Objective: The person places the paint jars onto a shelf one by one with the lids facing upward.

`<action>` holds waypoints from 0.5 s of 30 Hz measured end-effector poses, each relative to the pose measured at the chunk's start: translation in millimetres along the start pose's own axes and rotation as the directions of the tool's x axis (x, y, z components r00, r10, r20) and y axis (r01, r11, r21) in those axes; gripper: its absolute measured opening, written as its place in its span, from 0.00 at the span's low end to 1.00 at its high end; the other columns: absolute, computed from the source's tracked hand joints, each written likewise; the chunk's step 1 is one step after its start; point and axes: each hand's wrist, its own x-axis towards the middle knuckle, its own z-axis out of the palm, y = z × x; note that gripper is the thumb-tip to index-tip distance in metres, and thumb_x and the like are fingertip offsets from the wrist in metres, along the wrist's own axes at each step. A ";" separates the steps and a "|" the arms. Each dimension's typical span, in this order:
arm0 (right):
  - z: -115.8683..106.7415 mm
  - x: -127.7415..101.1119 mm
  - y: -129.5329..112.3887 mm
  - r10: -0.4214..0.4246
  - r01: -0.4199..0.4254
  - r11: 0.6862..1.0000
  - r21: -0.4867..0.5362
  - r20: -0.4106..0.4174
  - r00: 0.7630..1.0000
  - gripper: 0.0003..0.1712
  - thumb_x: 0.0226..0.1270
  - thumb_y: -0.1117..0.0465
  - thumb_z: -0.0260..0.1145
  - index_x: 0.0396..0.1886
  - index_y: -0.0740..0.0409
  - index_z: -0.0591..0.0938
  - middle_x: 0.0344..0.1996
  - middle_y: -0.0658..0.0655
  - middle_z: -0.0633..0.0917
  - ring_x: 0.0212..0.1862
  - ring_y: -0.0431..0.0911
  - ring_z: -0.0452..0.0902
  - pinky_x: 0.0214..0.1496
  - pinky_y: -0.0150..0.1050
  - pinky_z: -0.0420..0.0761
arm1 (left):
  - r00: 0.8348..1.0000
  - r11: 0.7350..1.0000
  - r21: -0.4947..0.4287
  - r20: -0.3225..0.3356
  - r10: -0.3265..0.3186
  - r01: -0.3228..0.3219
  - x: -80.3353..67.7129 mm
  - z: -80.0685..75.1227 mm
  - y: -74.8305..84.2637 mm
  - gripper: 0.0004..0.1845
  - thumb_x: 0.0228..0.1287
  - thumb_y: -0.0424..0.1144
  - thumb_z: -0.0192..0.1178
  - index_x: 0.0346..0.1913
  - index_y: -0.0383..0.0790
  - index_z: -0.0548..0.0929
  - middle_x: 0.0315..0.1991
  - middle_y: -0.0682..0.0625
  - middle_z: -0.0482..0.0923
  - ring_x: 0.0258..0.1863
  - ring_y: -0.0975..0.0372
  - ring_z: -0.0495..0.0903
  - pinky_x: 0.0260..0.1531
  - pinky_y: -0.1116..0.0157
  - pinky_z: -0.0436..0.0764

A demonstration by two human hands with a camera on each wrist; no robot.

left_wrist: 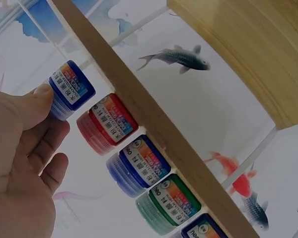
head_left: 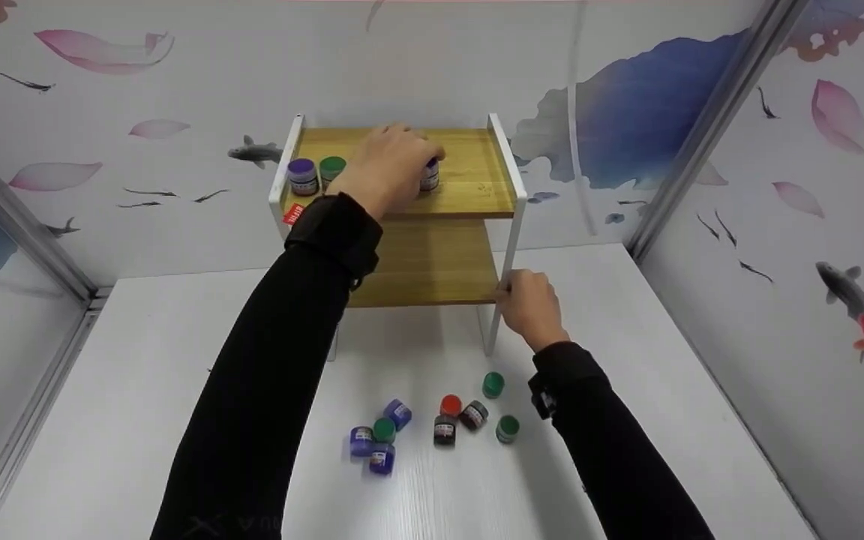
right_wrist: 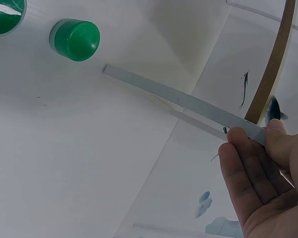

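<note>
My left hand [head_left: 391, 165] pinches a purple-blue paint jar [left_wrist: 72, 89] between thumb and fingers at the upper board of a small two-tier shelf [head_left: 469, 195]. Beside it in the left wrist view stand a red jar [left_wrist: 109, 124], a blue jar [left_wrist: 139, 166], a green jar [left_wrist: 169, 204] and part of another blue one [left_wrist: 204, 228], lined up along the board. In the head view the hand hides part of this row. Lower down, my right hand [head_left: 531, 307] grips the shelf's white front right leg [right_wrist: 188, 104] beside the lower board, thumb on one side and fingers on the other.
Several paint jars lie scattered on the white table [head_left: 589, 337] before the shelf: a purple-blue group with a green jar [head_left: 384, 430] at left, a red-capped jar [head_left: 451, 405] with dark ones, and green jars [head_left: 508, 429] at right. Patterned walls [head_left: 432, 60] enclose the table.
</note>
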 end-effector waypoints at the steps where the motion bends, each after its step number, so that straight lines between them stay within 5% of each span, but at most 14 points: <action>1: 0.1 -0.3 -0.7 0.004 -0.004 1.000 0.002 0.004 1.000 0.07 0.66 0.65 0.63 0.33 0.64 0.85 0.33 0.61 0.87 0.35 0.51 0.84 0.37 0.43 0.83 | 1.000 1.000 0.005 0.000 -0.004 0.004 0.8 1.4 -0.2 0.21 0.74 0.34 0.48 0.68 0.46 0.72 0.65 0.46 0.73 0.67 0.51 0.68 0.71 0.54 0.62; 15: -1.6 -1.6 -1.5 -0.014 0.014 1.000 -0.005 -0.003 1.000 0.07 0.67 0.66 0.62 0.35 0.66 0.85 0.32 0.62 0.87 0.35 0.51 0.84 0.38 0.44 0.84 | 0.999 0.998 0.051 -0.030 -0.026 0.028 7.1 13.9 -2.0 0.21 0.73 0.36 0.52 0.67 0.46 0.72 0.64 0.46 0.76 0.66 0.50 0.68 0.70 0.54 0.61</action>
